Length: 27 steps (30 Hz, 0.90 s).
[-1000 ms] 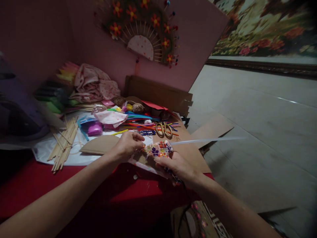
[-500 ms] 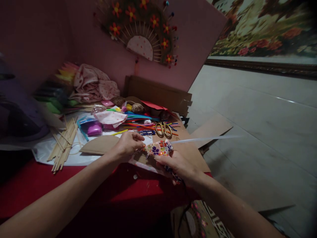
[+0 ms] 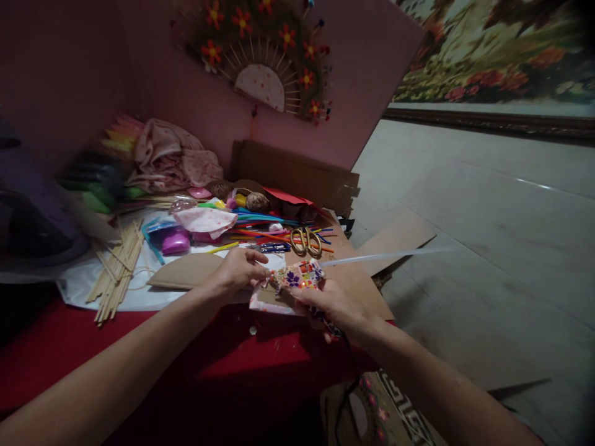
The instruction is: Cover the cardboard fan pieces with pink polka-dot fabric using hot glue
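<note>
My right hand (image 3: 332, 303) is wrapped round a flower-patterned hot glue gun (image 3: 300, 275). A long translucent glue stick (image 3: 376, 257) sticks out of the gun's back end to the right, and a black cord hangs from its handle. The nozzle faces left, towards my left hand (image 3: 244, 269), whose thumb and fingers are bent together at the tip; what they pinch, if anything, is hidden. Below the gun lies a cardboard piece (image 3: 283, 299) with a pale pink-patterned fabric edge. Left of it rests a half-round brown cardboard piece (image 3: 183, 271), partly behind my left forearm.
Gold-handled scissors (image 3: 305, 241) and coloured pipe cleaners (image 3: 264, 218) lie behind my hands. Wooden sticks (image 3: 116, 272) are piled on the left. A decorated fan (image 3: 260, 87) hangs on the pink board. The red-covered table edge (image 3: 204, 347) runs close to me.
The fabric-edged cardboard shows more fully beneath the glue gun. My left fingers have shifted slightly at the nozzle, while my right hand keeps its hold. The view has moved a little.
</note>
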Motion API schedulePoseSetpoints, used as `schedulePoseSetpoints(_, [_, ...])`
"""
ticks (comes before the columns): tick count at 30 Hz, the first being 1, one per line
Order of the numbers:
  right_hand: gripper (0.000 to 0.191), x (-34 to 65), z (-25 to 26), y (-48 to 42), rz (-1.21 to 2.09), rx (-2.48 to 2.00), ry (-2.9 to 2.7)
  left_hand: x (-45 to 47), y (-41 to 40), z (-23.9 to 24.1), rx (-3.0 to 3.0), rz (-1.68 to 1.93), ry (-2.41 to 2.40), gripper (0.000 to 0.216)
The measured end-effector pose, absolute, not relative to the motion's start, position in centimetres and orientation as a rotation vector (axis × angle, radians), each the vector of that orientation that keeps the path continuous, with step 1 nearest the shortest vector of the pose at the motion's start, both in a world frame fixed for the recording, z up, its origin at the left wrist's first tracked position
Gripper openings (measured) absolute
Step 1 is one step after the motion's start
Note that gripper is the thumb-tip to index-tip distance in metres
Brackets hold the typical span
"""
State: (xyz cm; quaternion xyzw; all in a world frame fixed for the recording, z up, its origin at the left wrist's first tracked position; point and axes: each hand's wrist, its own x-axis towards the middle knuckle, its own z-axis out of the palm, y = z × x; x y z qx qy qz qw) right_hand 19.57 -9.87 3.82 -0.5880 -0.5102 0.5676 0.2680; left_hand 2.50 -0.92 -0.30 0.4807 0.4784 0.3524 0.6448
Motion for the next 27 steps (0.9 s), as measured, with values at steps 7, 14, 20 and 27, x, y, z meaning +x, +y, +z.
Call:
schedulePoseSetpoints(7, [0.028, 19.6, 3.3, -10.5, 1.506, -1.622, -1.296, 2.3, -0.7, -0.8, 1.132, 0.673, 1.077, 0.033])
schedulePoseSetpoints(14, [0.028, 20.0, 3.6, -11.5, 1.506, -1.62, -1.317, 2.5, -0.9, -0.8, 1.11, 0.669, 1.062, 0.033])
schedulePoseSetpoints(20, [0.029, 20.5, 3.2, -11.4, 1.52, -1.637, -1.291, 2.4, -1.0, -0.2, 1.187, 0.649, 1.048, 0.027])
schedulePoseSetpoints(27, [0.031, 20.8, 1.4, -11.3, 1.542, -1.531, -1.183, 1.8, -0.5, -0.6, 1.696, 0.459, 0.985, 0.009])
